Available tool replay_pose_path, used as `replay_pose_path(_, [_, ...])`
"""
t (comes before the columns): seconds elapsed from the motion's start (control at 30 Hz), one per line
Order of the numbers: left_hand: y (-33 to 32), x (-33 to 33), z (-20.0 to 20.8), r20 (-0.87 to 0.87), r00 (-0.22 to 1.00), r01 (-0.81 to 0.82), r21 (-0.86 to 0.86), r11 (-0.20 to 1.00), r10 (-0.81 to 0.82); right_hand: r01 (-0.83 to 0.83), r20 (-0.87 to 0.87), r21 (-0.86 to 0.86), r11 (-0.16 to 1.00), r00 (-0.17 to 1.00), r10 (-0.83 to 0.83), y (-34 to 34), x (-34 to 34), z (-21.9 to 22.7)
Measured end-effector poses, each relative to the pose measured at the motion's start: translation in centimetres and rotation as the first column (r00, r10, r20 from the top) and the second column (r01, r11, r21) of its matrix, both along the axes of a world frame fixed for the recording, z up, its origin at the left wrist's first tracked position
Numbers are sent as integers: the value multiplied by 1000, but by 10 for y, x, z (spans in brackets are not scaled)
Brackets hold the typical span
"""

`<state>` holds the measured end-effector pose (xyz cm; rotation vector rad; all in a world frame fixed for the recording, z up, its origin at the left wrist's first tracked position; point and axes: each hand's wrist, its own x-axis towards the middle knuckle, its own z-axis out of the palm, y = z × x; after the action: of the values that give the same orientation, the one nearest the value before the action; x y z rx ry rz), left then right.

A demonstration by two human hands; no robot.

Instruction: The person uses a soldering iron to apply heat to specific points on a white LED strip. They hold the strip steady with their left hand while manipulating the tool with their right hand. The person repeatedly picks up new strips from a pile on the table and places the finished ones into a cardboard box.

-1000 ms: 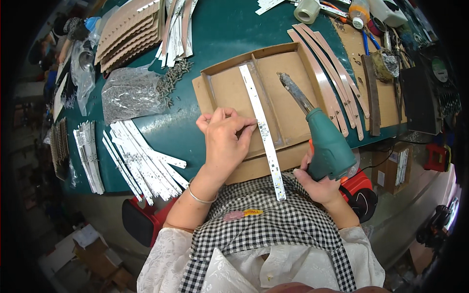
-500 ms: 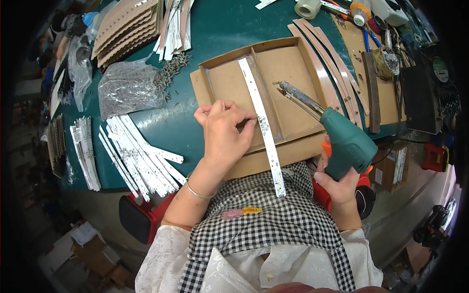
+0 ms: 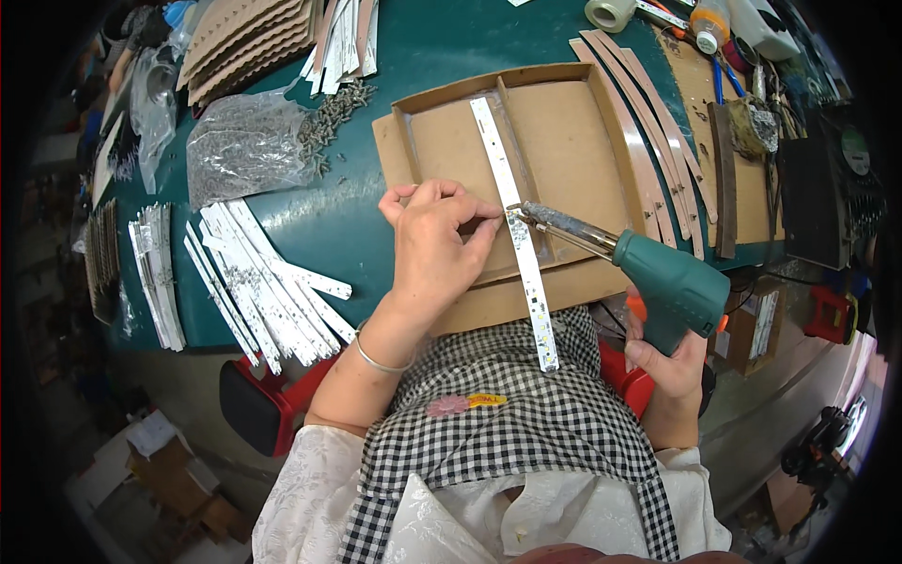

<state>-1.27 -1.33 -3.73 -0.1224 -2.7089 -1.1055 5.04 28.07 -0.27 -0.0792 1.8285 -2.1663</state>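
A long white circuit board strip [image 3: 537, 310] with small components lies slantwise across a shallow cardboard tray [image 3: 571, 136], its near end reaching over the checked apron. My left hand [image 3: 434, 240] is closed in a pinch at the strip's left edge; whatever sits between thumb and forefinger is too small to name. My right hand [image 3: 669, 368] grips a green soldering gun [image 3: 672, 282] by its handle. The gun's metal tip meets the strip, or hovers just over it, close to the left fingertips; contact is hard to tell.
Left of the tray lie a pile of white strips [image 3: 268, 287], a clear bag of small metal parts [image 3: 242, 150] and a loose heap of them [image 3: 331, 117]. Curved pinkish strips [image 3: 648, 132] rest along the tray's right side. Tools and bottles crowd the far right corner.
The soldering gun's tip has swung left and nearer, from over the tray's right half onto or just above the strip. My left hand keeps its pinch. The whole view has shifted slightly.
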Motion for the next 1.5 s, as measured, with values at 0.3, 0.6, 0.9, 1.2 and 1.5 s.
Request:
replay_pose_path(0.3, [1,0,0,7,1000,-11,22,1000,11,-16,45,46,999,999,14,3,1,-7])
replay_pose_path(0.6, [0,1,0,-9,1000,0,-24,1000,0,-69,43,67,995,997,67,7,-3,-8])
replay_pose_path(0.9, [0,-1,-1,-1,1000,2,-25,1000,-2,-62,-60,232,971,995,78,8,-1,-9])
replay_pose_path(1.2, [1,-1,0,-16,1000,2,-30,1000,-2,-124,-168,302,945,969,181,12,-6,-12])
replay_pose_path(1.5, [-2,3,1,-4,1000,-7,-22,1000,7,70,6,-39,997,998,-70,19,-9,0])
